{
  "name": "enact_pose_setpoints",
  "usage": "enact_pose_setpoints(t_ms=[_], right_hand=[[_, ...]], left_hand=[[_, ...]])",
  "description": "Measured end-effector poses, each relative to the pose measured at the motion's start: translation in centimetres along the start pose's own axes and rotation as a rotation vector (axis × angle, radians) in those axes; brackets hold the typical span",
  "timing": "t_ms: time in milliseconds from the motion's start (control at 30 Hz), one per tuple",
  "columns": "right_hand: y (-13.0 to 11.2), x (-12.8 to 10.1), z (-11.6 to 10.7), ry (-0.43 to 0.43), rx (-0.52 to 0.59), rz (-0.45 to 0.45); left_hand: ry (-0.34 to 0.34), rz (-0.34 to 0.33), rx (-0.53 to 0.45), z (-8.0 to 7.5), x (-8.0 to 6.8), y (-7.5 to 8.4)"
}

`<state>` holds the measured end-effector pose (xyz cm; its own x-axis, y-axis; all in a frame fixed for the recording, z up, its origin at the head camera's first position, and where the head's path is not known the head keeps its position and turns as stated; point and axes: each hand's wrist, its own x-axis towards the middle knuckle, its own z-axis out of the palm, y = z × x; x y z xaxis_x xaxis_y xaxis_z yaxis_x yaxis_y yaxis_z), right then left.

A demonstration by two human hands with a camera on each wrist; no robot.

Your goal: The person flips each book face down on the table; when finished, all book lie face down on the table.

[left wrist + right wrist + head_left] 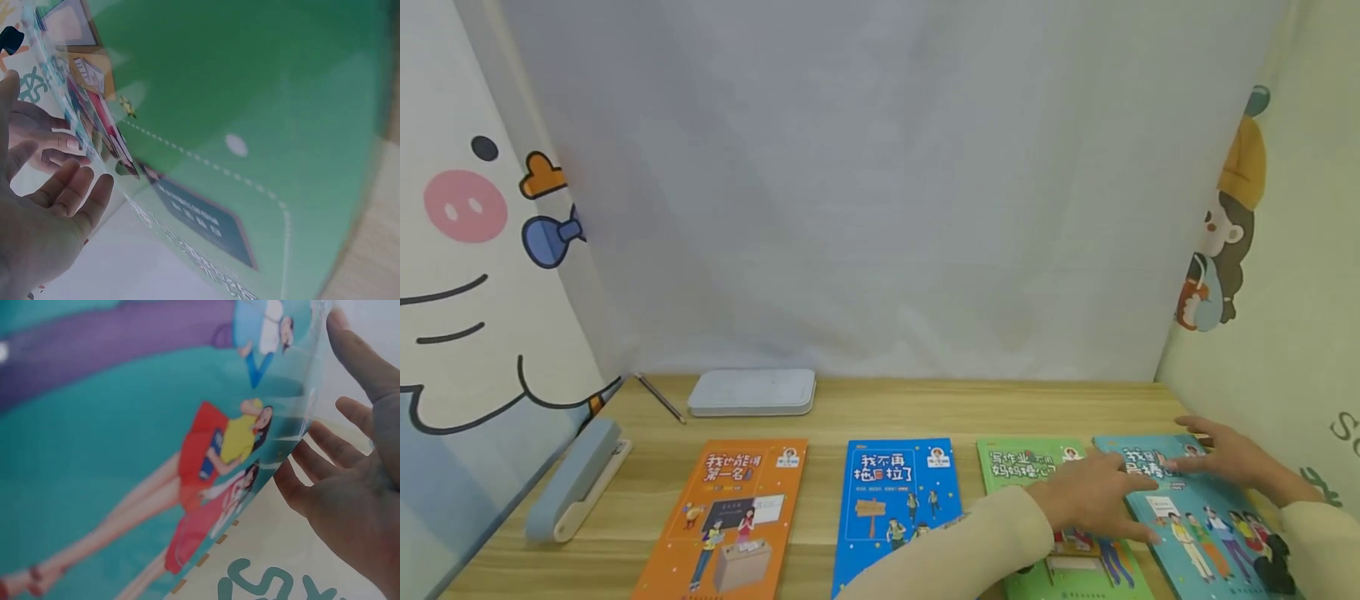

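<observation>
My left hand (pixel 1086 498) and right hand (pixel 1240 460), fingers spread flat, bracket the teal book (pixel 1195 521), steadying it over the green book (pixel 1037 475) on the desk (pixel 887 408).

You are looking at a light wooden table (pixel 970 408). Take the blue book (pixel 895 508) as your landmark. Just left of it lies an orange book (pixel 730 521). Just right of it lies a green book (pixel 1037 467), and a teal book (pixel 1206 521) lies beyond that, overlapping the green book's right edge. Behind the blue book and to its left sits a flat white box (pixel 752 392), with a pencil (pixel 658 397) just beyond it. Far left lies a pale blue stapler (pixel 574 479).
</observation>
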<state>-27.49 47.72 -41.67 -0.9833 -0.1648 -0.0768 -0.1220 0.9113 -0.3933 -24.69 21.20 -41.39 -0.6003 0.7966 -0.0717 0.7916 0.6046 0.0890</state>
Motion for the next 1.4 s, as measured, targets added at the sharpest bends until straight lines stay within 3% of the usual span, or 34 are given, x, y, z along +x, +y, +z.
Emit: enact_pose_setpoints(t_ms=[300, 633, 933, 1100, 1400], right_hand=[[0.9, 0.7, 0.3, 0.017, -0.024, -0.007], [0.9, 0.8, 0.4, 0.037, -0.017, -0.02], [0.7, 0.9, 0.3, 0.012, -0.007, -0.019], [0.4, 1.0, 0.1, 0.0, -0.004, -0.046], [0.2, 1.0, 0.2, 0.0, 0.006, -0.013]], left_hand=[[-0.031, 0.032, 0.023, 0.2, 1.0, 0.6], [-0.037, 0.117, 0.055, 0.4, 1.6, 1.5], [-0.14, 0.103, 0.043, 0.8, 2.2, 2.8], [-0.149, 0.096, 0.092, 1.0, 2.5, 3.1], [-0.176, 0.089, 0.155, 1.0, 2.6, 3.4]])
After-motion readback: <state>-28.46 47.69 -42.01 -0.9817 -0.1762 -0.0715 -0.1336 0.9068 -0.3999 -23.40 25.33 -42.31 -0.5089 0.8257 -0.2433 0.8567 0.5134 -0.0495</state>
